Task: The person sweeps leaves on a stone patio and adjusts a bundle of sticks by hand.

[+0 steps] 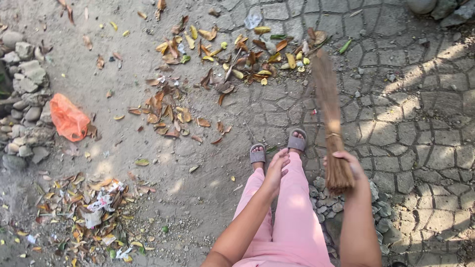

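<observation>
Head view looks straight down at a person in pink trousers (292,217) and grey sandals (277,150), standing where bare dirt meets stone paving (420,123). One orange plastic bag (68,118), crumpled and soft-edged, lies at the left beside a row of grey stones (24,99). A second wrapper, clear or pale and crushed flat, sits near the top among the leaves (253,20); what it is cannot be made out. White scraps of torn paper or plastic (101,202) are mixed into the lower left heap.

The right hand (349,165) is closed around a straw broom (329,118), gripping just below its binding cord; the bristle end fans out away from the person, its tip reaching the upper leaf pile, while the cut stub end hangs below the fist. The left hand (277,168) is empty, fingers loosely extended, hovering over the thigh and holding nothing.

Two sandals show, only their front halves, the heels hidden by the legs. Both arms are cut off by the bottom edge. Three loose groups of dry leaves can be counted: one at the top centre (247,54), one in the middle (168,111), one at lower left (84,212). A small mound of grey rubble (376,207) lies partly hidden behind the right forearm
</observation>
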